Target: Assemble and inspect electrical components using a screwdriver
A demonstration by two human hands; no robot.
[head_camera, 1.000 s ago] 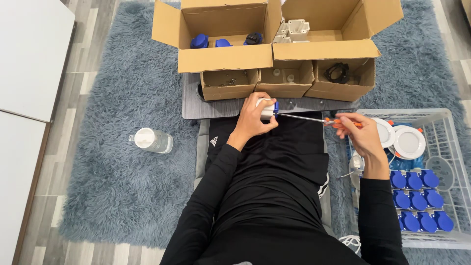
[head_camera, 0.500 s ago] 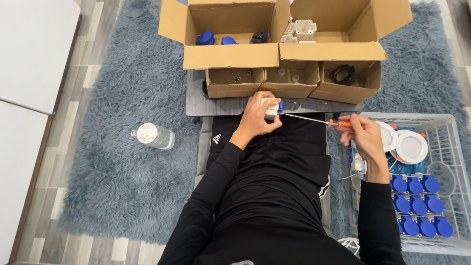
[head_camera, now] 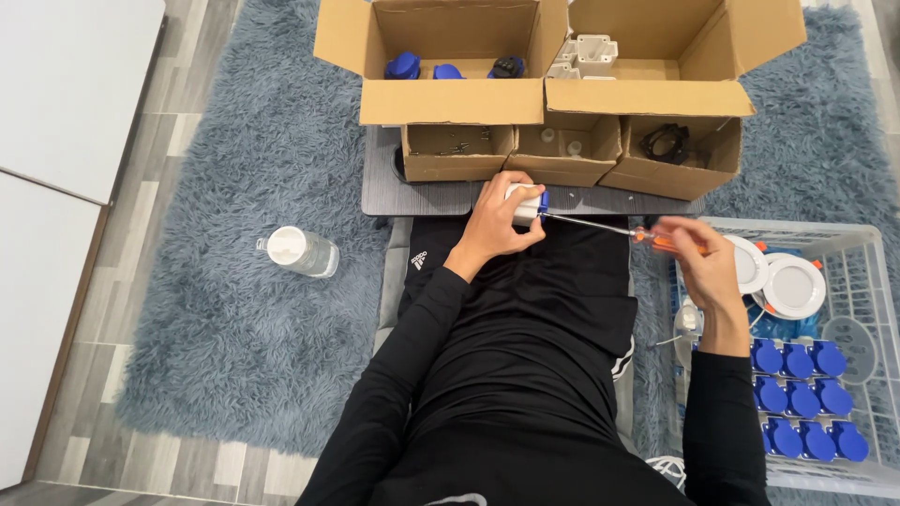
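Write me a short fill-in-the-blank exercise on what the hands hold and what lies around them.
1. The right hand holds a ____ with an orange handle.
2. The left hand grips a small white and ____ part.
3. The clear bottle lies on the grey ____.
4. The blue caps sit in rows inside a white ____.

Missing words: screwdriver; blue; rug; crate

Both arms in black sleeves, extended forward over the lap from a seated position. Left hand (head_camera: 495, 220) bent slightly inward at the wrist, fingers curled shut in a firm grasp, thumb toward the body, knuckles facing up. Right hand (head_camera: 703, 264) set off to the right and somewhat nearer the body, forearm running nearly straight up from the elbow, fingers pinched together at the tips, back of the hand facing the camera.
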